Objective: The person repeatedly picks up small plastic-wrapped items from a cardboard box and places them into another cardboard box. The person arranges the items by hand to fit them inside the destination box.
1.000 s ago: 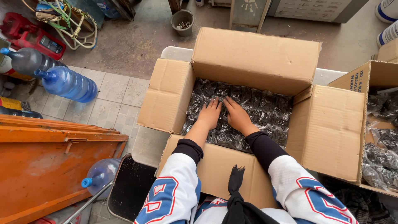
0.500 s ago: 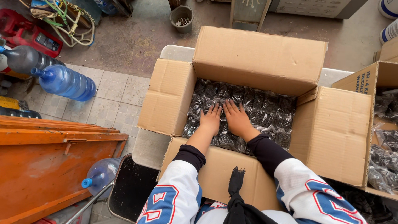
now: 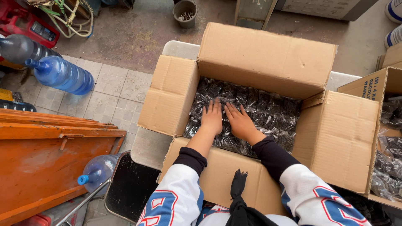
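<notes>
While both hands lie flat inside the open box [image 3: 264, 58], the left hand [image 3: 212, 119] and the right hand [image 3: 239, 122] press palm down, side by side and almost touching, on the bags [image 3: 268, 111] that fill it. The fingers are spread and straight, gripping nothing; they simply rest on the clear plastic, through which small dark parts show. The bags form a level layer reaching from wall to wall, low inside the box. All four flaps stand open: one to the left, one to the right, a large one at the far side and one toward the person, under the forearms. The sleeves [image 3: 176, 196] are white with blue and red marks over black cuffs.

The box sits on a pale counter [image 3: 146, 146], whose edge shows at the left and behind the far flap. Just right of it stands a second box [image 3: 368, 83], also open and holding similar bags. On the tiled floor to the left lie two blue water bottles [image 3: 60, 75], with a third [image 3: 98, 171] near a black chair [image 3: 130, 188]. An orange board [image 3: 46, 159] leans at the lower left, and a small grey pot [image 3: 185, 11] stands on the concrete beyond.
</notes>
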